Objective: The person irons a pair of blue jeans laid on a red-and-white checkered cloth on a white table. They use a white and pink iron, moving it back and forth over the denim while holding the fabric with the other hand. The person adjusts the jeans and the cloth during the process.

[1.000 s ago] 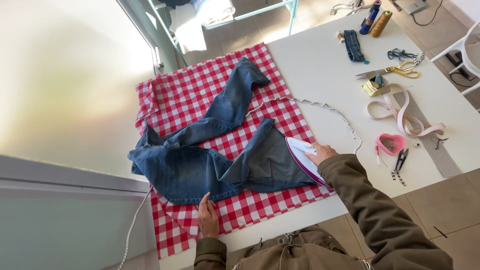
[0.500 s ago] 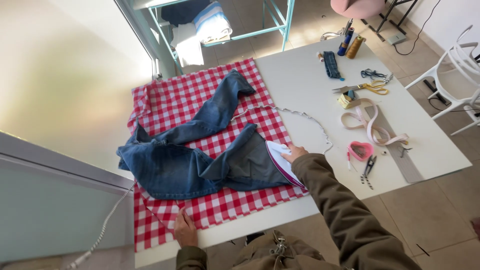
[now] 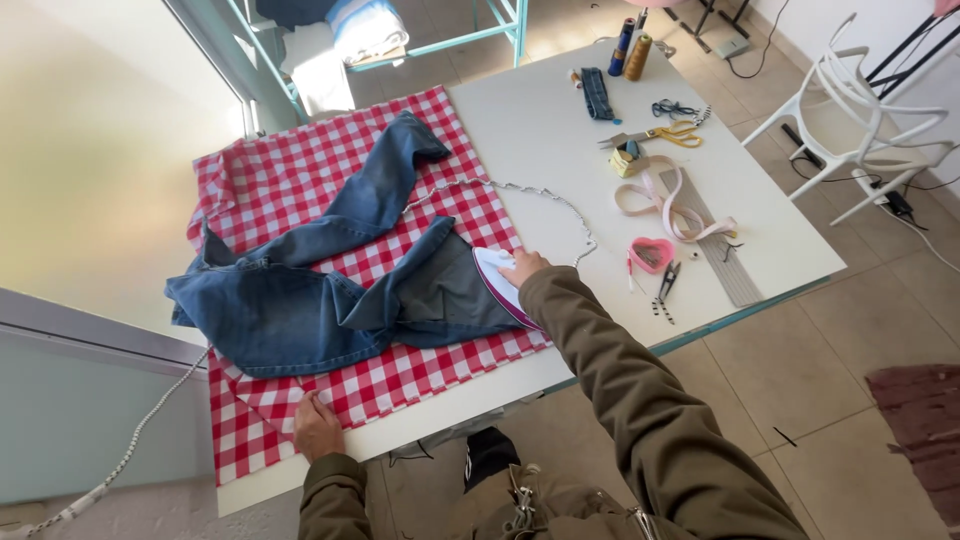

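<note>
Head camera view: right hand (image 3: 523, 266) grips a white-and-pink iron (image 3: 503, 285) on the jeans' (image 3: 300, 300) near leg while left hand (image 3: 317, 427) lies flat, pinning the red checked cloth (image 3: 280, 170) at the table's (image 3: 560, 130) near-left edge.

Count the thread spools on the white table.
2. An orange-brown spool and a blue spool stand side by side at the table's far edge, beyond the yellow-handled scissors. Smaller ones may be hidden among the clutter.

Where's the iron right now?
In the head view the iron is under the right hand, at the right end of the blue jeans on the red checked cloth, near the table's middle.
</note>
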